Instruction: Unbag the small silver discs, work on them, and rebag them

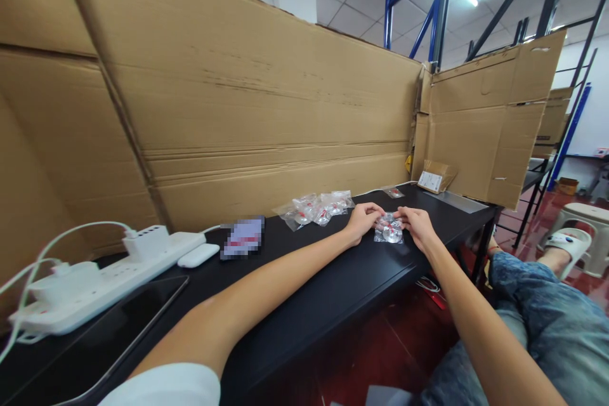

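A small clear plastic bag lies on the black table, with something round, shiny and red inside that I cannot make out exactly. My left hand pinches the bag's upper left edge, fingers closed. At the upper right edge, the fingers of my right hand are closed on the same bag. Left of my hands sits a pile of similar clear bags with red bits in them, against the cardboard wall. One more small bag lies behind my hands.
A white power strip with plugs and cables, a dark tablet, a white oblong case and a blurred-out item occupy the table's left. Cardboard panels wall the back. A brown labelled package stands at the far right corner.
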`<action>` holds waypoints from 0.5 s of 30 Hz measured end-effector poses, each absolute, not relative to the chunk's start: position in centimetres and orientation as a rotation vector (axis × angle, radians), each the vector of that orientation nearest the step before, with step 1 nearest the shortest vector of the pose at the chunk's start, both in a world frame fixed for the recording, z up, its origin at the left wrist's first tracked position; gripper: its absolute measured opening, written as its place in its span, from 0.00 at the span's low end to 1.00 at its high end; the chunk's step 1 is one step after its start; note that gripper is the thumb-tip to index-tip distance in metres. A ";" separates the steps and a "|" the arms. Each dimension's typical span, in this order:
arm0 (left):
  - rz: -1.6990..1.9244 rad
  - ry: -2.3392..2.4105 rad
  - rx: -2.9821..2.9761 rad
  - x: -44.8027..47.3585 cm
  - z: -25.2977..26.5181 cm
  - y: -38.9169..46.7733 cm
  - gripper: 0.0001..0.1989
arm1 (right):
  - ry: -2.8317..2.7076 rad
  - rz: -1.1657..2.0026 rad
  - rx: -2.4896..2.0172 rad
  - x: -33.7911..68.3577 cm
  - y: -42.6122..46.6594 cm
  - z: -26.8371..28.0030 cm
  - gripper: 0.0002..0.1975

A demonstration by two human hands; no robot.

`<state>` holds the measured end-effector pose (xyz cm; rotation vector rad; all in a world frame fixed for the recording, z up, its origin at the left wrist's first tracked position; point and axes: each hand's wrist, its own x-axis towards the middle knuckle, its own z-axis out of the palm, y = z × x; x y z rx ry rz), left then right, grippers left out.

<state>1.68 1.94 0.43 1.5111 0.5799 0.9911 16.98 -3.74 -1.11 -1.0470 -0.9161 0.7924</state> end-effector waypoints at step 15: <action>0.983 0.620 1.621 1.7 -0.1 2.2 0.07 | -1.160 0.713 -1.124 16.4 -4.4 -1.2 0.21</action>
